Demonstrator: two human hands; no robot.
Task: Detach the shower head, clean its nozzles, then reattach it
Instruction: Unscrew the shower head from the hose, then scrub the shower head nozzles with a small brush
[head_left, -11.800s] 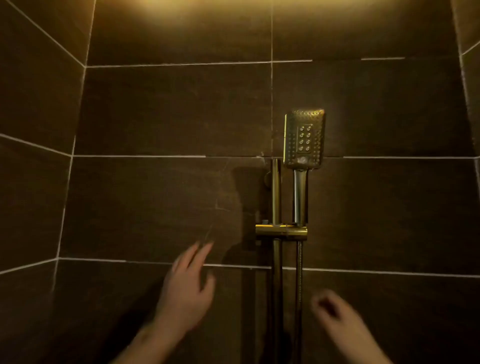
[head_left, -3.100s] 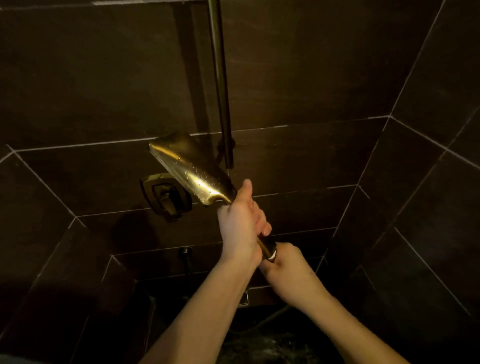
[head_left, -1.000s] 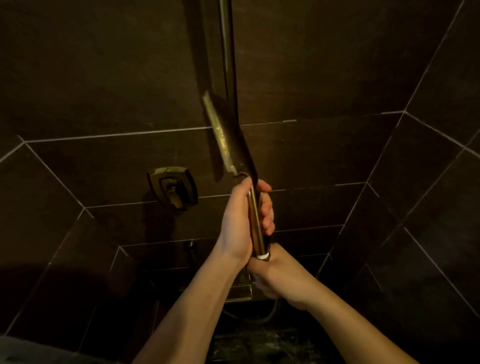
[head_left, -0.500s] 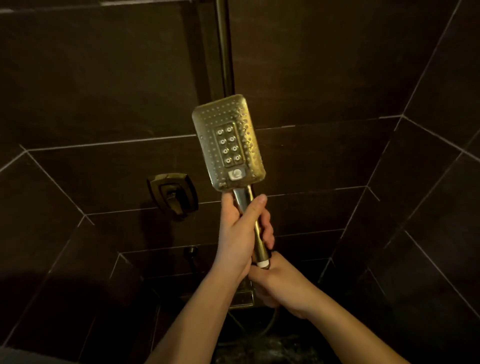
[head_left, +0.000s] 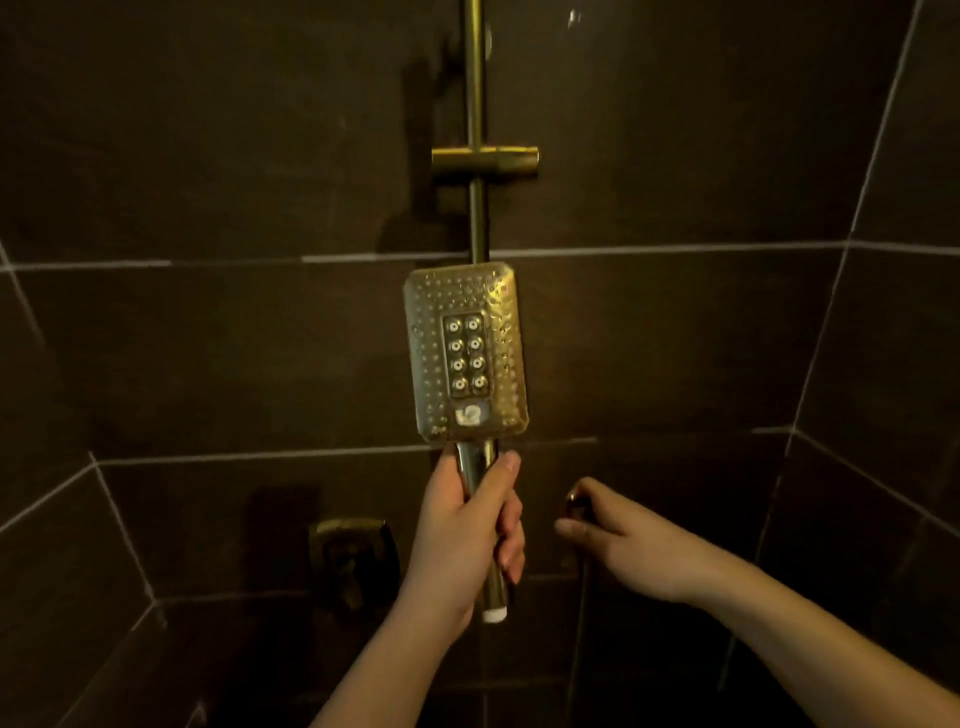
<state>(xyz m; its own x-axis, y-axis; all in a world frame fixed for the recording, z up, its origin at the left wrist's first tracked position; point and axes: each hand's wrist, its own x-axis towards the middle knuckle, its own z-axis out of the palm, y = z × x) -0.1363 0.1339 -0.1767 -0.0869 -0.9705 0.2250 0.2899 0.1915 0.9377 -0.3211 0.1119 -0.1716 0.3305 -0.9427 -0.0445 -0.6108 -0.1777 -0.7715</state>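
Gold rectangular shower head (head_left: 466, 353) stood upright at frame center, face toward camera: small dotted nozzles around a dark panel of 8 larger nozzles in 2 columns, white mark below. Handle end bare, white tip, detached from hose. Left hand (head_left: 465, 540) gripped the handle. Right hand (head_left: 628, 545) pinched the hose end (head_left: 573, 501), just right. Slide rail (head_left: 475, 130) and its empty holder (head_left: 485, 160) behind on dark tiles.

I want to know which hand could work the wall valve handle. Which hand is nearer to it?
Left. The left hand grips the shower head just right of the valve handle; the right hand is farther right.
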